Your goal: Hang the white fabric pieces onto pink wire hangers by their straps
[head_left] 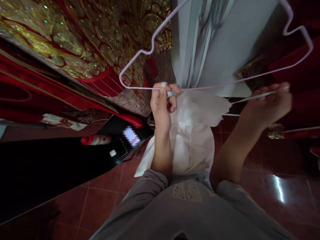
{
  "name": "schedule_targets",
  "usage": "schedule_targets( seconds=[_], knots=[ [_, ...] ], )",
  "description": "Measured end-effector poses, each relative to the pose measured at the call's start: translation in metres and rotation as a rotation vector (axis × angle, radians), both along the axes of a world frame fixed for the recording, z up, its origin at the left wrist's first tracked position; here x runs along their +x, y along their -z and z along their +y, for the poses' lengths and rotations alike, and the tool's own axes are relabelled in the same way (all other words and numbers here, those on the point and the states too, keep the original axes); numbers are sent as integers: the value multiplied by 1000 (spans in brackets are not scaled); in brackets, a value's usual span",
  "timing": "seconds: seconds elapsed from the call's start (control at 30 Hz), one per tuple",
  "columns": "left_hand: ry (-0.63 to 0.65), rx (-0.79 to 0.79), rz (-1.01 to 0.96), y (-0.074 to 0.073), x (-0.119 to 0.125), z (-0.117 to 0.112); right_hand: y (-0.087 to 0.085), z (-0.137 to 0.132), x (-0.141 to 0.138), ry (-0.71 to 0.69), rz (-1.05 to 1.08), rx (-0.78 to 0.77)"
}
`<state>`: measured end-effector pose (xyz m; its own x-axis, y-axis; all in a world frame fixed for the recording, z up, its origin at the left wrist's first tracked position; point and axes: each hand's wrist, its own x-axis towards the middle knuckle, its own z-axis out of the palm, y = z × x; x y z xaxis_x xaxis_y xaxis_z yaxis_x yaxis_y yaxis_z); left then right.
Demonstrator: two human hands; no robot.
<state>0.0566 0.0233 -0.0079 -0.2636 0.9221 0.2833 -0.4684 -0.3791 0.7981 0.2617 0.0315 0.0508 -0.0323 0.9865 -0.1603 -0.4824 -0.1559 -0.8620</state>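
Observation:
A pale pink wire clothes hanger (pixel 135 60) spans the upper view, its long bottom bar running left to right. My left hand (pixel 162 103) is closed around that bar near its left end, and white strips show on its fingers. A white garment (pixel 192 143) hangs below the bar in front of my body; whether it is fastened to the hanger, I cannot tell. My right hand (pixel 272 105), slightly blurred, grips a thin white strap (pixel 246 99) that stretches from the garment's right edge, just below the bar.
Red and gold sequinned garments (pixel 75 46) hang at the left. A black tabletop (pixel 62 166) bears a red-capped bottle (pixel 96 139), a lit phone (pixel 131 136) and a small white case (pixel 113 153). Grey-white panels (pixel 220 50) stand ahead, dark red cloth (pixel 295 70) at right, over a red tiled floor (pixel 102 183).

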Motion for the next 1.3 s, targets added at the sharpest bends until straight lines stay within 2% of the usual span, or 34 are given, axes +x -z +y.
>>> schedule_targets(
  seconds=[0.17,0.27,0.37,0.5,0.7,0.8,0.9,0.97,1.1,1.17,1.3],
  knots=[
    [49,2,-58,-3,8,-3,20,-15,-37,86,9,74],
    [62,-29,-43,-4,9,-6,29,-17,-49,263,16,191],
    [18,-86,75,2,5,-8,34,-15,-56,418,37,300],
    [-167,-77,208,20,-11,-6,38,-12,-56,388,46,349],
    [-674,120,377,44,-58,7,40,-14,-50,333,27,350],
    [-761,189,397,46,-78,11,39,-15,-49,328,19,356],
    [-676,246,381,36,-87,12,41,-15,-47,315,-13,360],
    [-569,290,408,25,-90,17,45,-13,-46,317,-65,372],
    [-425,384,577,5,-97,38,50,-9,-43,299,-167,447],
    [-367,350,648,4,-104,51,51,-8,-42,312,-160,480],
    [-312,189,629,18,-121,62,51,-6,-38,367,-140,479]
  ],
)
